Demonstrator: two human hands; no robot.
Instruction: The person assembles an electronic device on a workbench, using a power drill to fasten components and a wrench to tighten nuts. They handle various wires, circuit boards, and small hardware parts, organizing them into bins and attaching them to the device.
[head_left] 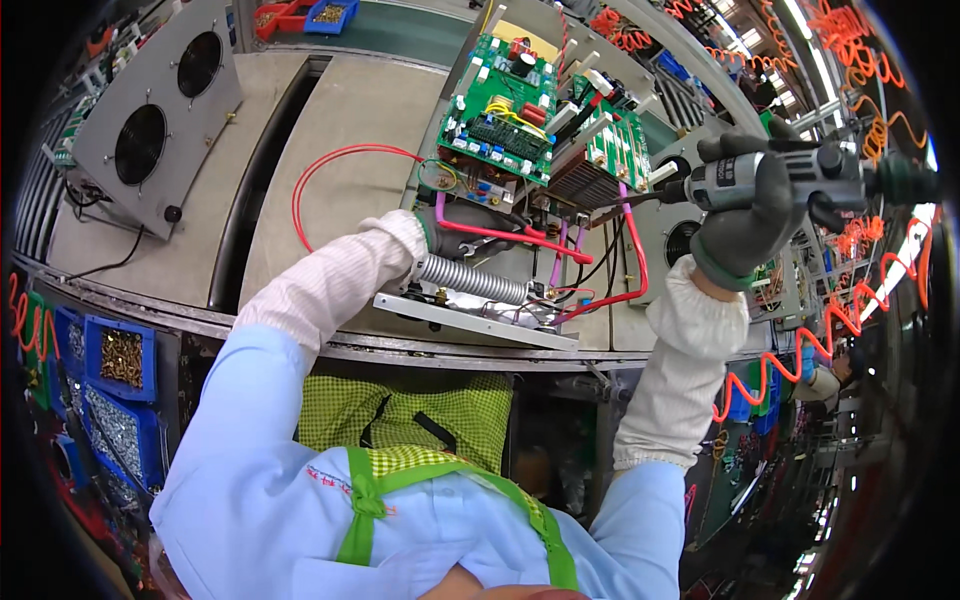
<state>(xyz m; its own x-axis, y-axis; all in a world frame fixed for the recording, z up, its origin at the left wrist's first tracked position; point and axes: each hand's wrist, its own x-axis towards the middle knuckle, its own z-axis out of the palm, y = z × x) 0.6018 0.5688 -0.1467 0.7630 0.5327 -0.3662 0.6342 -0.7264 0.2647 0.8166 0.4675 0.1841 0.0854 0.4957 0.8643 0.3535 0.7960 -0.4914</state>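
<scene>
Factory benches stretch around a grey conveyor surface (350,110) hung with orange coiled air hoses (790,350). One open chassis (480,310) stands on it, carrying two green circuit boards (500,110). One fan panel (150,120) with two fans lies apart to its left. Right gloved hand (745,210) grips one pneumatic screwdriver (800,175), its tip at the boards. Left hand (450,235) reaches into the chassis, its grip hidden. Three blue screw bins (120,360) sit below left.

light blue shirt, white ribbed oversleeves, dark grey gloves on left hand (470,240) and right hand (745,215), green-checked apron, green straps.
</scene>
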